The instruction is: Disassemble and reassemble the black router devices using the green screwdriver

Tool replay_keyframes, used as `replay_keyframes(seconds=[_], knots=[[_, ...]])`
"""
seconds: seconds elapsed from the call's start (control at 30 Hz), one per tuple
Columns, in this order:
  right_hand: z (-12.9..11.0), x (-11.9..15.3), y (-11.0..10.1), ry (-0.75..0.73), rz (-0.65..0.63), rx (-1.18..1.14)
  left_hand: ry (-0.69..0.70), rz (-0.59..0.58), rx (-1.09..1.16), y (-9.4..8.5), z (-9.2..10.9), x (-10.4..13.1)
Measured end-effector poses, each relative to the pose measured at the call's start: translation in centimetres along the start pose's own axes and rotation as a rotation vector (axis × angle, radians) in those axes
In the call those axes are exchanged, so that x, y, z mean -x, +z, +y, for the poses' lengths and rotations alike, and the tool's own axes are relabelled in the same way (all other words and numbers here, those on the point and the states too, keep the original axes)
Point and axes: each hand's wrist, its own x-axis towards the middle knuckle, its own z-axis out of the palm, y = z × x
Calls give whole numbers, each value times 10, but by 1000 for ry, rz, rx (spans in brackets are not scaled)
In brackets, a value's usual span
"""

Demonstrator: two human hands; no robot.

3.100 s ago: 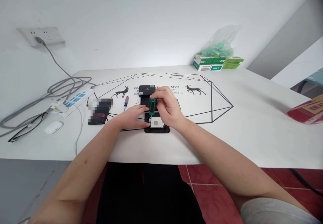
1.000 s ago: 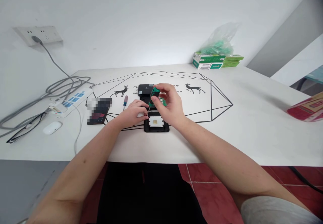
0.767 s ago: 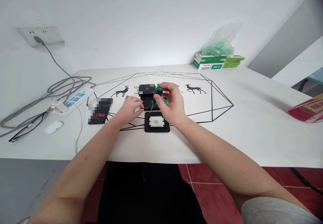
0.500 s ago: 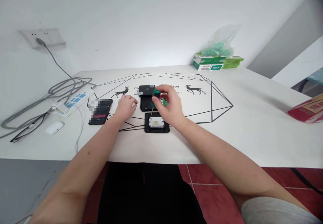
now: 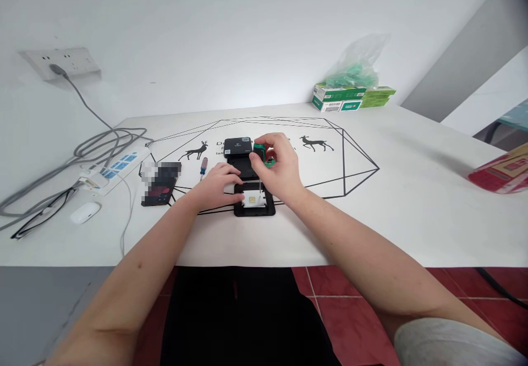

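Observation:
My right hand [image 5: 280, 165] is closed round the handle of a green and black screwdriver [image 5: 259, 150]. The shaft points down, its tip at a white plate with a gold-coloured square [image 5: 252, 199]. That plate lies inside an open black casing [image 5: 254, 212] near the front of the table. My left hand [image 5: 218, 186], fingers apart, rests with its thumb at the left side of the casing. Just behind is a second black casing part [image 5: 239, 169], and beyond it a black box with labels [image 5: 237, 145]. Green pieces [image 5: 270, 161] are partly hidden by my right hand.
A second screwdriver [image 5: 203, 166] lies left of the casing parts. Further left are a phone [image 5: 160, 183], a power strip [image 5: 124, 165], cables, a white earbud case [image 5: 85, 212] and glasses [image 5: 43, 212]. Green boxes [image 5: 340, 94] stand at the back, a red package [image 5: 501, 171] at right.
My left hand has moved right and towards me onto the casing, uncovering the second screwdriver. The screwdriver in my right hand now stands more upright, its tip further right over the white plate.

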Motion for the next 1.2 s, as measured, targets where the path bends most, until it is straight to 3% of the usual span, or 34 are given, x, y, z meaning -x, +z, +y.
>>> replay_keyframes(seconds=[0.2,0.47,1.2], knots=[[0,0,0,-18,29,13,-45,-133,44,1,13,1],[3,2,1,30,-23,51,-55,-126,38,-2,16,0],[9,2,2,14,20,63,-75,-144,33,-6,14,2]])
